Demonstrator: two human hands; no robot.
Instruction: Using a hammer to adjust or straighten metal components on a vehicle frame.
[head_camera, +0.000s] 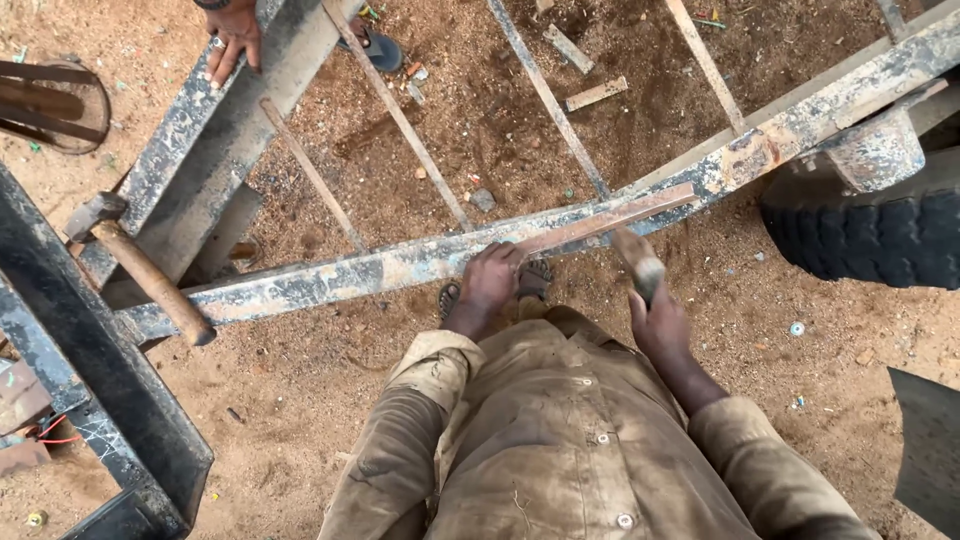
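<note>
My left hand (490, 285) is closed over the near end of a rusty flat metal strip (610, 217). The strip lies along a long, paint-worn steel beam (330, 277) that crosses in front of me. My right hand (660, 325) grips a short hammer-like tool (637, 262), blurred by motion, just below the beam and right of the strip's near end. My sandalled feet (535, 280) show on the sandy ground under the beam.
Another person's hand (232, 40) rests on a wide steel channel (215, 140) at top left. A wooden-handled hammer (145, 270) lies across the frame at left. A tyre (865, 235) sits at right. Thin rods (400, 115) cross the sand. A dark beam (90, 380) runs at lower left.
</note>
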